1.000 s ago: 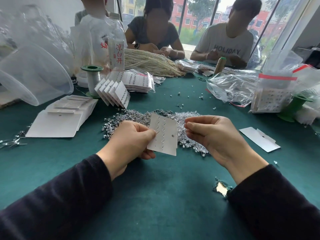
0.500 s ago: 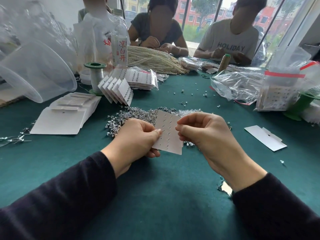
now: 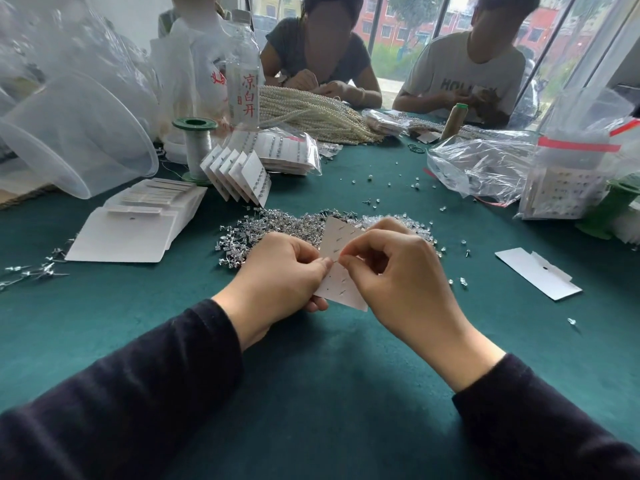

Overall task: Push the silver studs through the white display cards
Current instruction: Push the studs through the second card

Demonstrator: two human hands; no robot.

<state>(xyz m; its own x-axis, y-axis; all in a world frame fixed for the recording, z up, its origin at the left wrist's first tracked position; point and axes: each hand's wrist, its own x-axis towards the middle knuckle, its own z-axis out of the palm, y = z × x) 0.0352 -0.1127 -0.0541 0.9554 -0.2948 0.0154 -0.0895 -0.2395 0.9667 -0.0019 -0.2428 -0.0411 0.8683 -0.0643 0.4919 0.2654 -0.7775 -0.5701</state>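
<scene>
A white display card with several stud posts through it is held upright above the green table. My left hand pinches the card's left edge between thumb and fingers. My right hand has its fingers curled and its thumb and forefinger tips pinched at the card's face, right beside the left fingertips; whether a stud is between them is hidden. Behind the card lies a heap of loose silver studs.
Blank cards are stacked at left, filled cards stand fanned behind them, and one loose card lies at right. A clear tub, thread spool, bottle, plastic bags and two seated people ring the far side.
My right hand moved left from beside the card onto its face, meeting the left fingertips. Both hands and the card drew slightly nearer to me.
</scene>
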